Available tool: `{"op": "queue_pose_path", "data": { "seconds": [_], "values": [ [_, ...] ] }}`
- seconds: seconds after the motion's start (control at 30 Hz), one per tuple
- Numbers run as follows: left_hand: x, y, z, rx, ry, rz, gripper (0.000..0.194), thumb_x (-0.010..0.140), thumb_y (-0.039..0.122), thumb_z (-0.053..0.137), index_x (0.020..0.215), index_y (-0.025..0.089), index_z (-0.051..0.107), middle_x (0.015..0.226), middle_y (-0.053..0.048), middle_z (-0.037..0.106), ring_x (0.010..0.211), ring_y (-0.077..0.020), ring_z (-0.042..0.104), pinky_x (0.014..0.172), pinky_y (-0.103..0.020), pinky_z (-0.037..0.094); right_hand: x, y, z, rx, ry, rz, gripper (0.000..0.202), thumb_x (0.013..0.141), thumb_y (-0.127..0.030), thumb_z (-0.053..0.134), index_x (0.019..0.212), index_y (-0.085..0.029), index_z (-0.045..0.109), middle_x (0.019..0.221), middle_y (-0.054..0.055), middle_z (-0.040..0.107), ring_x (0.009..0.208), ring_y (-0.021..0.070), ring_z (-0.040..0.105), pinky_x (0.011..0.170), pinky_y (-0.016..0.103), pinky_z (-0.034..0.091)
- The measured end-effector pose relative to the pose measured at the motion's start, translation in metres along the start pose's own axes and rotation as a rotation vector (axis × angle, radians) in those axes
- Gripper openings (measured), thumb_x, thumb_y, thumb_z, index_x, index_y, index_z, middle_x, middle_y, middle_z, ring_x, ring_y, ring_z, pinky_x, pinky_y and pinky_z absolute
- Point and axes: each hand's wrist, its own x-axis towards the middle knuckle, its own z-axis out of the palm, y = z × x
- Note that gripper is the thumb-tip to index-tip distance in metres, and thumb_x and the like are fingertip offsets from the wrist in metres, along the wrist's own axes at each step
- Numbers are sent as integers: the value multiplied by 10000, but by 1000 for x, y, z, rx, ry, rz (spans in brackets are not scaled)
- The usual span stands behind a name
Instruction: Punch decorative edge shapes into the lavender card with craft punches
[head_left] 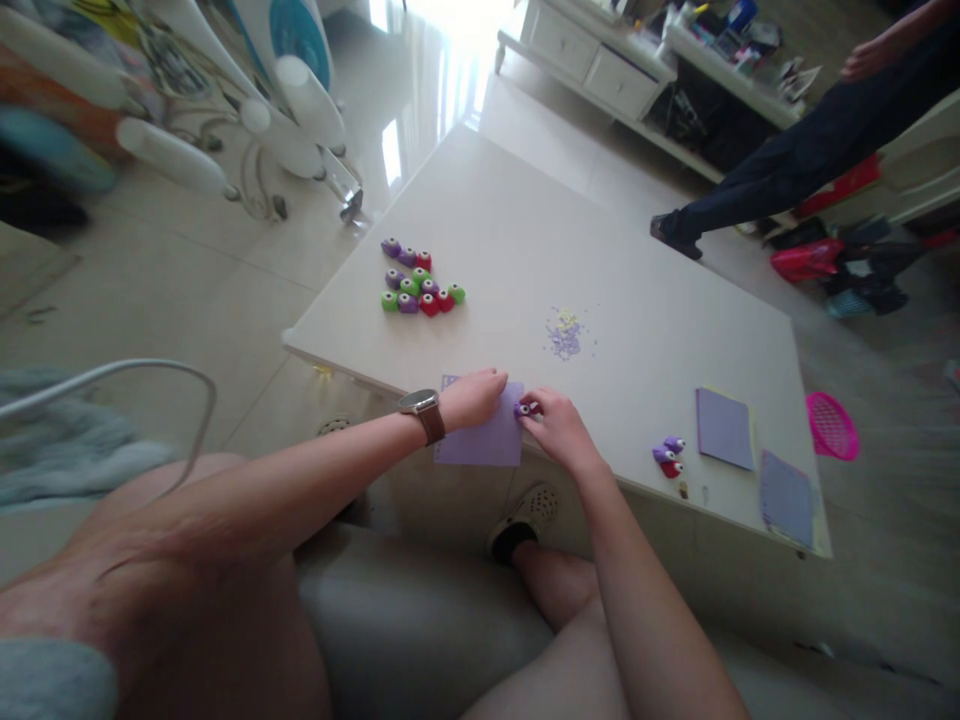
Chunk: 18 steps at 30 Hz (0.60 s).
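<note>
Fingers of the right hand grasp a purple punch at a lilac sheet's right edge; the left hand rests on it, finger state unclear.

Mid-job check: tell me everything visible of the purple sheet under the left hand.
This purple sheet is thin, paper-like and four-sided, with small cut-outs or marks along its left side. It lies nearly flat across the near edge of the white table, its lower part overhanging. The left hand covers its upper middle; the right hand holds a small purple punch at its right edge.
</note>
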Motion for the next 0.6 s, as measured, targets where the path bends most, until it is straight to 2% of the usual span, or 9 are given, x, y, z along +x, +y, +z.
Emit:
{"op": "queue_pose_path", "data": {
  "seconds": [0.23, 0.47, 0.6],
  "values": [
    [-1, 1, -1, 27, -1, 0, 220, 957, 111, 496, 1136, 162, 614, 1192, -115, 697, 1066, -225, 685, 928, -312, 528, -2, -1, -5, 10, -49, 21, 174, 883, -64, 676, 939, -209, 755, 1024, 70, 772, 882, 189, 719, 849, 290, 540],
    [0, 0, -1, 27, -3, -1, 222, 960, 106, 488, 1131, 159, 620, 1170, -115, 704, 1050, -221, 687, 908, -308, 528, -2, 2, -7, -13, -31, 97, 159, 862, -65, 697, 917, -209, 738, 958, 71, 798, 916, 211, 743, 826, 290, 534],
    [0, 1, -2, 24, -6, -2, 219, 955, 101, 491, 1124, 159, 619, 1172, -116, 705, 1053, -218, 686, 913, -305, 526, -1, 0, -6, 18, -23, 79, 154, 862, -55, 694, 900, -202, 713, 957, 70, 786, 914, 204, 740, 819, 283, 530]
  ]
}}
